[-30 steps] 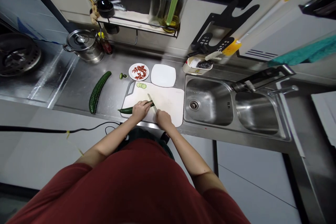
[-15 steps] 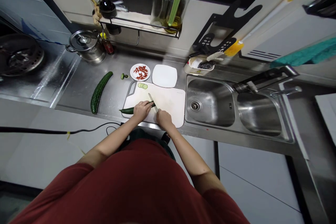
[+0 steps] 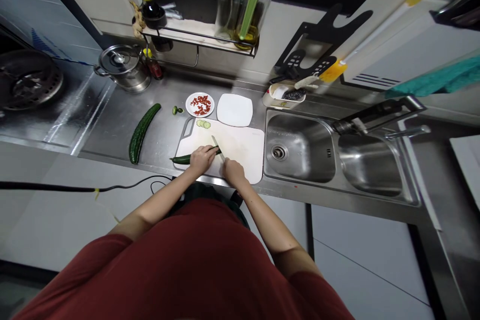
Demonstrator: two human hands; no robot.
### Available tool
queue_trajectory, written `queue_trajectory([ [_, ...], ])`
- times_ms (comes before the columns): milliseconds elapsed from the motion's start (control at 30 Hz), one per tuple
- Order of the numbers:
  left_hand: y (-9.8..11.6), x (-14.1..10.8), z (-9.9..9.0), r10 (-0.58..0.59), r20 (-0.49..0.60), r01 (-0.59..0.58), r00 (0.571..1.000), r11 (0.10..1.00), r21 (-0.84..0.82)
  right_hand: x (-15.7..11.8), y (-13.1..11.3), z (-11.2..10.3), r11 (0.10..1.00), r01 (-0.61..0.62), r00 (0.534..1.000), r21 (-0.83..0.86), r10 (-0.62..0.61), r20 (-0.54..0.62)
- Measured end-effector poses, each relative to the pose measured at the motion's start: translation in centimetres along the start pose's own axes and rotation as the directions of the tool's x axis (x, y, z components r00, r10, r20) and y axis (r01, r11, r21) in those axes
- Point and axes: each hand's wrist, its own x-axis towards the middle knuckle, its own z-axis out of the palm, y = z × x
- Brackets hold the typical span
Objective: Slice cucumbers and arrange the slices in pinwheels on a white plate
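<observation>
Slicing underway: left hand (image 3: pixel 201 158) pins the cucumber (image 3: pixel 183 159), right hand (image 3: pixel 233 171) grips the knife (image 3: pixel 217 147) (slices (image 3: pixel 203 123) at 12 o'clock); next cut likely needs fingertips tucked

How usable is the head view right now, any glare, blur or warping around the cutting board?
Head view: strong wide-angle bending at the edges; soft glare on the steel counter and sink; cutting board evenly lit; knife small and slightly soft between left hand and right hand.

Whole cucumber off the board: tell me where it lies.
In the head view the whole cucumber lies on the steel counter, left of the cutting board, below the lidded pot.
</observation>
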Motion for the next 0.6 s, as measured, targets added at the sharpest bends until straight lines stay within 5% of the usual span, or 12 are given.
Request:
queue_trajectory([
  [600,-0.13,-0.12,0.30,-0.011,-0.017,0.011,1.000,1.000,-0.019,0.04,-0.69,-0.55,0.999,-0.039,0.999,0.010,0.039,0.015],
])
